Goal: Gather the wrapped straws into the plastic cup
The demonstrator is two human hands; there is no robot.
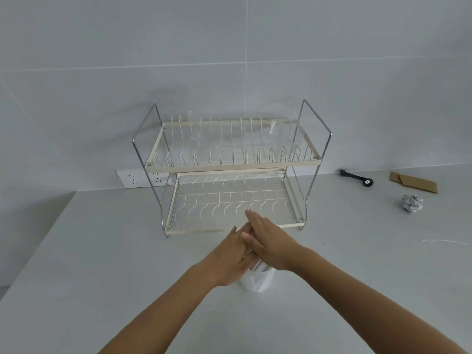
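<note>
A white plastic cup (256, 281) stands on the grey counter, close in front of me. A bundle of wrapped straws (256, 264) rises out of it, mostly hidden between my palms. My left hand (229, 259) presses against the bundle from the left with fingers stretched out. My right hand (268, 241) presses from the right, its flat fingers reaching over the left hand's fingertips. One more thin wrapped straw (447, 241) lies flat on the counter at the far right.
A two-tier wire dish rack (229, 162) stands just behind my hands against the tiled wall. At the right rear lie a black handled tool (357, 178), a cardboard piece (413, 185) and a crumpled foil ball (411, 203). A wall socket (135, 178) sits left of the rack.
</note>
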